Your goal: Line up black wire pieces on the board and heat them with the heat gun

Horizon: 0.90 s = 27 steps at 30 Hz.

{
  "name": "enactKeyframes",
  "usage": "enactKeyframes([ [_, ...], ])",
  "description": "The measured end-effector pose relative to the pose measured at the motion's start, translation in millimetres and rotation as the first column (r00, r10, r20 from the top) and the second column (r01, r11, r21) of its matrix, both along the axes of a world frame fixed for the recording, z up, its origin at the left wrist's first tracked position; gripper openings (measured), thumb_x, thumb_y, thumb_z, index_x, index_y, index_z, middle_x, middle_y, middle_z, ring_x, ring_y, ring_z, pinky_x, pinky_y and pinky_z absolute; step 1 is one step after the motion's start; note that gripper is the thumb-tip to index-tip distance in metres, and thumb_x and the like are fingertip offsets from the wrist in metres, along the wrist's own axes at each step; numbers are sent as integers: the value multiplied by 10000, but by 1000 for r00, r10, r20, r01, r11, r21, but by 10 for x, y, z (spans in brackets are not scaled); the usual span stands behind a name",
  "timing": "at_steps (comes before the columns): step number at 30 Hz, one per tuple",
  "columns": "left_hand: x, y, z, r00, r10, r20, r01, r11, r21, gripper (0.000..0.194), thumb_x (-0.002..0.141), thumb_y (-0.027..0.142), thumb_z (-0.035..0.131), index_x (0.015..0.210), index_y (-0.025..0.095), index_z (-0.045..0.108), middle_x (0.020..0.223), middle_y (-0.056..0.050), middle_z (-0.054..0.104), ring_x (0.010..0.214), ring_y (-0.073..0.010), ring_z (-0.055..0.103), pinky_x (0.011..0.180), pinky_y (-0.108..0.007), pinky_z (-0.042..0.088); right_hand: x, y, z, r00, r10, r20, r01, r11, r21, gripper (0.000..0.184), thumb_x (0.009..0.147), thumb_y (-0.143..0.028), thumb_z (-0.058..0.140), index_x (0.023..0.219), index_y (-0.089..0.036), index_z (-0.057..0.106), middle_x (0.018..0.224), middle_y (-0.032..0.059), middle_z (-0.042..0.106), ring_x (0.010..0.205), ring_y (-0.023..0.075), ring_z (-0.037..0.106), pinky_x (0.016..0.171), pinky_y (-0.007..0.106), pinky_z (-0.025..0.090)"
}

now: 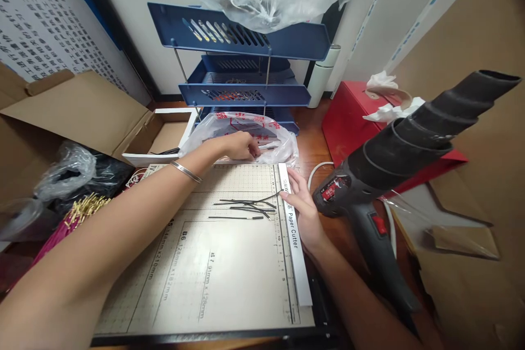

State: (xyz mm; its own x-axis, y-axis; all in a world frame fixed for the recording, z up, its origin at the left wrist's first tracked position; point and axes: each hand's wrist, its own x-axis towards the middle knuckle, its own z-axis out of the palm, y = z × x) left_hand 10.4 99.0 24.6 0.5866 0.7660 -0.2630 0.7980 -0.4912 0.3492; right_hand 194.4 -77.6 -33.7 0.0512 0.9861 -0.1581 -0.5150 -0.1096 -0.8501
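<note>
My left hand (240, 145), with a silver bangle at its wrist, reaches into a clear plastic bag (197, 134) with red print. Its fingers are curled together, and what they hold in the bag is hidden. Beside the white guard strip of the paper cutter (241, 268), my right hand (303, 205) has its thumb against the end of a thin black wire (270, 197), seemingly pinching it. Several more black wires (235, 217) with bare-looking ends lie loosely on the cutter's gridded board, left of the strip.
A black heat gun (369, 169) stands close to my right hand, before a red box (348, 104). Blue stacked trays (246, 93) rise behind the bag. An open cardboard box (82, 115), a white-edged box (168, 126) and gold-tipped cords (88, 210) are at left.
</note>
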Motion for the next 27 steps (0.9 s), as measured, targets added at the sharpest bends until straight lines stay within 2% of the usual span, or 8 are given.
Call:
enactKeyframes([
  [5, 70, 45, 3, 995, -47, -92, 39, 995, -91, 375, 782, 280, 724, 1144, 206, 793, 1131, -30, 821, 1003, -195, 734, 838, -229, 504, -6, 12, -93, 1000, 0, -14, 1, 999, 39, 671, 682, -348, 837, 1305, -287, 595, 1541, 57, 634, 1527, 317, 506, 1339, 539, 319],
  [11, 148, -8, -19, 990, -48, -133, 50, 999, 15, 343, 781, 221, 665, 1094, 188, 803, 1072, -62, 819, 942, -225, 715, 775, -282, 479, -4, 15, -138, 1000, 3, -4, -3, 997, 71, 638, 722, -343, 837, 1315, -292, 607, 1530, 49, 646, 1523, 310, 511, 1331, 539, 333],
  [16, 127, -80, 6, 996, 30, -87, -27, 999, 37, 265, 789, 224, 665, 1011, 168, 798, 1048, -65, 812, 918, -208, 702, 766, -270, 465, -2, 19, -136, 1000, 2, -4, -2, 996, 90, 634, 706, -323, 844, 1294, -293, 609, 1500, 45, 667, 1522, 307, 511, 1328, 534, 339],
  [21, 75, -43, -21, 993, 97, -69, -98, 995, -14, 243, 778, 302, 692, 964, 171, 777, 1001, -46, 805, 890, -188, 693, 730, -241, 460, 1, 24, -143, 1000, 4, 4, -4, 996, 91, 648, 713, -327, 843, 1313, -285, 602, 1515, 55, 651, 1530, 310, 500, 1334, 541, 324],
  [24, 48, 7, -49, 992, 109, -64, -113, 991, -70, 293, 756, 316, 689, 991, 169, 784, 984, -40, 803, 908, -189, 695, 737, -230, 466, 0, 25, -147, 1000, 13, 1, -13, 996, 89, 654, 721, -334, 839, 1324, -285, 592, 1531, 59, 634, 1534, 316, 493, 1343, 549, 302],
  [27, 28, 35, -11, 992, 102, -67, -110, 986, -123, 338, 741, 343, 688, 997, 155, 803, 995, -50, 807, 919, -203, 691, 769, -241, 480, 1, 24, -145, 1000, 14, -3, -14, 996, 83, 653, 723, -334, 836, 1326, -287, 588, 1558, 57, 610, 1547, 320, 475, 1350, 556, 284],
])
